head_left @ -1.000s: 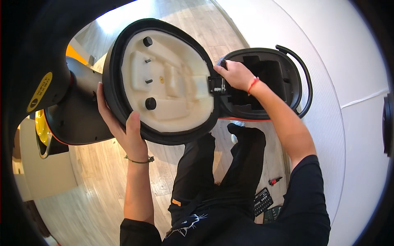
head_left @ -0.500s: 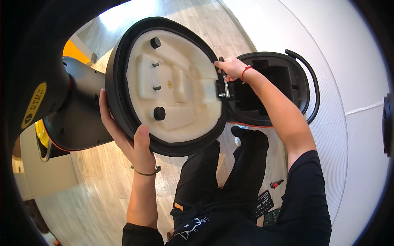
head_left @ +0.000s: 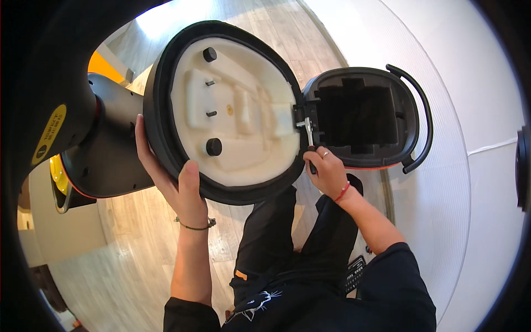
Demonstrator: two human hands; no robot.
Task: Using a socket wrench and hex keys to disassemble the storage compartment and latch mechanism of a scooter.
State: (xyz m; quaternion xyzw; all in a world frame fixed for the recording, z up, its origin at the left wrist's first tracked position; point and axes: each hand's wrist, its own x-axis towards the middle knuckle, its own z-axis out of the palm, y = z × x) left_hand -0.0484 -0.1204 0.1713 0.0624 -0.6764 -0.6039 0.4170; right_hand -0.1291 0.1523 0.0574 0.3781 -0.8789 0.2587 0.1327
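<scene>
A scooter seat (head_left: 156,110) is tipped open, its cream underside facing me, with two black rubber feet and two bolts sticking out. My left hand (head_left: 185,195) grips the black rim of the seat at its lower left, thumb on the near edge, fingers along the outer side. A ratchet wrench (head_left: 309,131) has its head on the metal hinge (head_left: 299,115) between seat and storage compartment. My right hand (head_left: 327,172) is closed round the wrench's dark handle, which points toward me. Whether the socket sits fully on the fastener cannot be made out.
Right of the hinge is the open black storage compartment (head_left: 359,119) with a curved grab rail (head_left: 426,116). The scooter's dark body (head_left: 113,144) stands at left. A black tool case (head_left: 355,274) lies on the wooden floor beside my legs. A white wall rises at right.
My right hand has swung the wrench handle from the far side of the hinge round to the near side. The left hand keeps its grip on the seat, which has shifted slightly.
</scene>
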